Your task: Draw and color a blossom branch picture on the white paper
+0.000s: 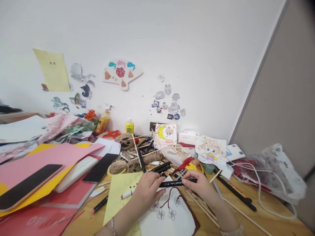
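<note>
Between my hands, a black marker (172,184) lies level above the top of a white sheet (163,226) drawn with dark red branches and outlined flowers. The fingers of my right hand (197,184) pinch the marker's right end. My left hand (149,190) has its thumb and fingers around the left end. Under my left forearm is a yellow paper (118,190) with faint sketch lines, and a white marker with a pink end (127,194) rests on it. Another black marker (100,204) sits left of the yellow paper.
Phones (29,186), pink paper (49,160) and a red folder (49,219) cover the left side. Twine (125,141), wooden sticks (204,209) and pens crowd the middle. On the right are a white cable (258,183) and a plastic bag (278,173). A wall stands behind.
</note>
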